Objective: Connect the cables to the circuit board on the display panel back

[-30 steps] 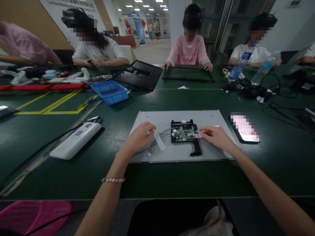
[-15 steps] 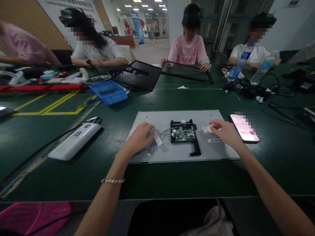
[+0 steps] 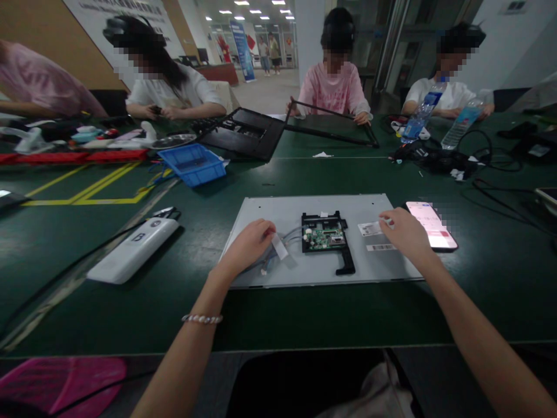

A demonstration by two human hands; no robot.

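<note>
Table [image 3: 313, 319], dark green, bears a flat grey panel [image 3: 374, 270] on its near side. At the panel's right, the worker's right hand [image 3: 408, 235] is curled; whether it grasps anything I can't tell. At the left is the left hand [image 3: 247, 247]. Between them lies a black frame [image 3: 346, 268] with a circuit board [image 3: 323, 238]. A white strip [image 3: 279, 248] sits in the left hand's pinch.

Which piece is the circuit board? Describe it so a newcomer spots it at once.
On the dark green table lies a wide grey panel. Near its middle, the circuit board sits in a black frame. It is the only green piece on the panel, unlike the frame and the grey cables to its left.
</note>
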